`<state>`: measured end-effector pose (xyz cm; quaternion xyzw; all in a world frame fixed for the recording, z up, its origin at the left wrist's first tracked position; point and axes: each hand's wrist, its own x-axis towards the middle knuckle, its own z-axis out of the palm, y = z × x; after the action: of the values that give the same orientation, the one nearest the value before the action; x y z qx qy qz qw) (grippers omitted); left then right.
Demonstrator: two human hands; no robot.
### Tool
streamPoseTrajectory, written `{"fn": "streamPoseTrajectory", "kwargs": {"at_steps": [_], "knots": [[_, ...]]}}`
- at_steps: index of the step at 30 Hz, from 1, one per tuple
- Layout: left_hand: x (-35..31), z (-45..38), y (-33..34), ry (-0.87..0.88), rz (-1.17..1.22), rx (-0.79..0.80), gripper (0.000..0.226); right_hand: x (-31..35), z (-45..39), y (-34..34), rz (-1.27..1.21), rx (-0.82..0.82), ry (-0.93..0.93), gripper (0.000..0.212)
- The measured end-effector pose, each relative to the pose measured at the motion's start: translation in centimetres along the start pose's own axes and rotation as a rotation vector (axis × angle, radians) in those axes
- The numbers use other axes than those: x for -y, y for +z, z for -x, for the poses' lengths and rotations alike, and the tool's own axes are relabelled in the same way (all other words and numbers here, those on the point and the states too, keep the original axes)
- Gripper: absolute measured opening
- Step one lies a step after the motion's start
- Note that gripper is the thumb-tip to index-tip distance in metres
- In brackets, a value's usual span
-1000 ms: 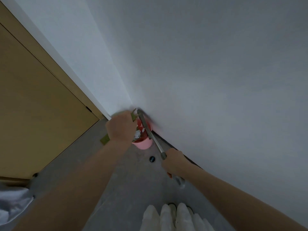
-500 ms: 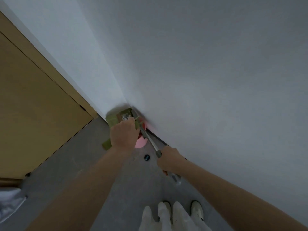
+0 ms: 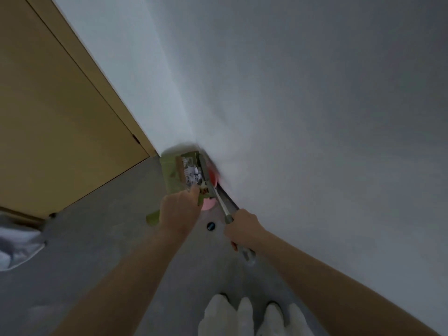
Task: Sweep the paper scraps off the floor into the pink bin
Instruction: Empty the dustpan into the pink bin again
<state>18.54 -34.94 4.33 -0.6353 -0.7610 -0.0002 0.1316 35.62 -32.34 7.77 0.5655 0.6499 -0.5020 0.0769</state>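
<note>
A green dustpan (image 3: 172, 175) is tipped up over the pink bin (image 3: 210, 203), which stands on the grey floor in the wall corner and is mostly hidden. White paper scraps (image 3: 194, 177) lie bunched in the pan. My left hand (image 3: 179, 210) grips the dustpan's handle. My right hand (image 3: 242, 230) grips the metal broom handle (image 3: 219, 195), which runs up along the pan's right edge towards the corner.
White walls meet in the corner just behind the bin. A wooden door (image 3: 55, 122) fills the left. A small dark round thing (image 3: 211, 226) sits in the floor between my hands. White cloth (image 3: 17, 248) lies at the left edge. My feet (image 3: 244, 316) are at the bottom.
My left hand has raised and tilted the dustpan over the bin, so the pan's inside and its scraps now show. The bin is more covered than before. My right hand stayed on the broom handle.
</note>
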Motion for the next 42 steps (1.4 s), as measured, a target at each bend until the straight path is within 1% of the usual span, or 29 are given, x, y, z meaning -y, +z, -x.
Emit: {"fn": "streamPoseTrajectory", "kwargs": {"at_steps": [5, 15, 21, 26, 28, 31, 33, 34, 35, 36, 39, 42], "knots": [[-0.6, -0.1, 0.2, 0.054, -0.005, 0.003, 0.027, -0.1, 0.6, -1.0, -0.066, 0.011, 0.000, 0.026], [-0.8, 1.1, 0.3, 0.130, -0.071, 0.062, 0.028, -0.7, 0.9, -0.8, -0.106, 0.024, -0.016, 0.025], [-1.4, 2.2, 1.1, 0.123, -0.053, 0.061, 0.029, -0.8, 0.1, 0.3, -0.137, 0.031, 0.017, 0.023], [-2.0, 3.3, 2.2, 0.124, -0.049, 0.110, 0.035, -0.8, -0.4, 1.0, -0.122, 0.035, 0.040, 0.025], [-2.1, 3.5, 2.3, 0.127, -0.049, 0.122, 0.035, -0.8, -0.6, 1.2, -0.118, 0.037, 0.052, 0.023], [-2.6, 4.0, 2.8, 0.107, -0.001, 0.158, 0.036, -0.7, -1.0, 1.6, -0.111, 0.041, 0.069, 0.011], [-3.2, 4.2, 2.4, 0.065, 0.033, 0.191, 0.031, -0.5, -1.2, 1.9, -0.095, 0.036, 0.082, 0.006], [-3.5, 4.4, 2.0, 0.044, 0.048, 0.223, 0.023, -0.6, -1.3, 2.0, -0.089, 0.033, 0.084, 0.008], [-3.8, 4.5, 1.9, 0.002, 0.057, 0.289, 0.013, -0.6, -1.3, 1.9, -0.084, 0.036, 0.087, 0.007], [-3.8, 4.6, 2.0, -0.052, 0.068, 0.387, 0.012, -0.5, -1.3, 1.9, -0.073, 0.034, 0.085, 0.006], [-3.7, 4.7, 2.1, -0.140, 0.154, 0.608, 0.025, -0.6, -1.1, 1.4, -0.050, 0.022, 0.073, 0.026], [-3.0, 4.3, 2.7, -0.167, 0.211, 0.818, 0.050, -0.5, -0.8, 1.1, -0.030, 0.021, 0.061, 0.031]]}}
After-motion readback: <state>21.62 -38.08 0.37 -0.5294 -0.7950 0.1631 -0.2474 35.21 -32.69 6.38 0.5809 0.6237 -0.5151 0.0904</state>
